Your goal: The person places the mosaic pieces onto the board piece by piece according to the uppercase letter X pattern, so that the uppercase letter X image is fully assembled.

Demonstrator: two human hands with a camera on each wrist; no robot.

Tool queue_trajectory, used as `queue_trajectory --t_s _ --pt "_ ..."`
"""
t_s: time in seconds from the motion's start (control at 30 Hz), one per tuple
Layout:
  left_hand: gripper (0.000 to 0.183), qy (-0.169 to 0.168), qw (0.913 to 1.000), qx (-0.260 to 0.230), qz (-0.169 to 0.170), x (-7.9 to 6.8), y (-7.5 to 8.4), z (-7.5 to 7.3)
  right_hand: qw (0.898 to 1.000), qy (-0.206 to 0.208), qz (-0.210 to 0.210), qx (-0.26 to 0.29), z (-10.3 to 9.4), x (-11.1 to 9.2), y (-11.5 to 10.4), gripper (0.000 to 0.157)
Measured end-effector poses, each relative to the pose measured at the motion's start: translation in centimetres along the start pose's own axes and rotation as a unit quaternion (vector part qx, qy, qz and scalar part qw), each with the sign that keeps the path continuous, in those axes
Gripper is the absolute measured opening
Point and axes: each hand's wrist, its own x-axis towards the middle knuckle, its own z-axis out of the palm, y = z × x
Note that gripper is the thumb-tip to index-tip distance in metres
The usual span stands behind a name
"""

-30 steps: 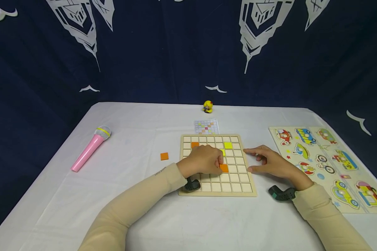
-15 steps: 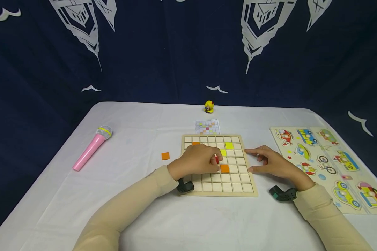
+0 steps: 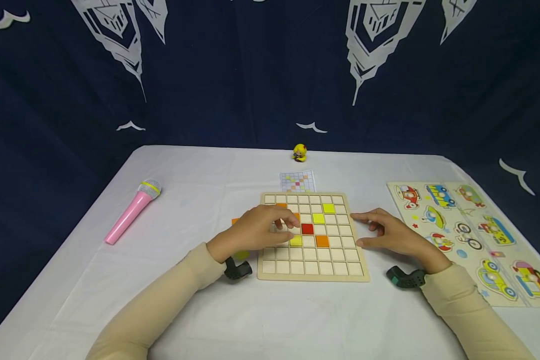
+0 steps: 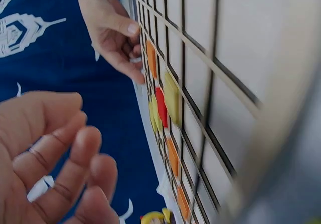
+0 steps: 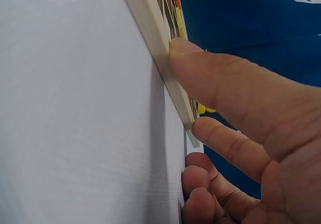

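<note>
A wooden grid board [image 3: 314, 277] lies on the table with coloured square tiles set in its cells. A red tile [image 3: 307, 229] sits near the middle, with a yellow tile [image 3: 295, 241] and an orange tile [image 3: 322, 241] below it. Two more yellow tiles run up to the right; orange ones at upper left are partly covered. My left hand [image 3: 263, 227] hovers over the board's left side, fingers loosely bent, nothing between them in the left wrist view. My right hand [image 3: 387, 232] touches the board's right edge with thumb and index fingertip, the other fingers curled in.
Left of the board, an orange tile [image 3: 234, 220] and a yellow-green piece [image 3: 241, 255] show partly behind my left arm. A printed pattern card [image 3: 297, 181] and a small yellow figure [image 3: 299, 153] stand beyond. A pink microphone [image 3: 128, 217] lies left, a picture puzzle board [image 3: 450, 215] right.
My left hand has drawn back leftward from the board's middle, uncovering the red tile and a yellow tile in the grid. My right hand stays at the board's edge.
</note>
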Motion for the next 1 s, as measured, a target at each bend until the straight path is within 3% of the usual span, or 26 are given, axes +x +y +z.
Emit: queue_trajectory --t_s 0.1,0.2,0.43,0.67,0.8,1.0 --pt "0.022 -0.004 0.9996 -0.02 0.019 -0.9 -0.9 -0.7 1.0 -0.002 0.002 -0.001 0.0 0.1 -0.1 0.068" --pt "0.022 -0.012 0.9987 -0.046 0.018 -1.8 -1.9 -1.3 1.0 -0.003 0.002 -0.001 -0.1 0.1 -0.1 0.068" --pt "0.022 -0.057 0.9927 -0.105 -0.015 -3.6 -4.9 -2.8 1.0 -0.004 0.002 -0.001 -0.1 0.2 -0.1 0.068" --pt "0.023 -0.075 0.9894 -0.108 -0.062 -5.0 -7.1 -4.3 1.0 -0.005 0.0 0.001 0.0 0.1 -0.2 0.067" --pt "0.025 -0.088 0.9879 -0.108 -0.068 -5.5 -7.7 -4.8 1.0 -0.005 0.001 0.002 0.0 0.1 -0.2 0.067" --pt "0.033 -0.143 0.9801 -0.127 -0.054 -5.7 -7.8 -4.8 1.0 -0.004 0.005 -0.007 -0.1 0.1 -0.2 0.068"
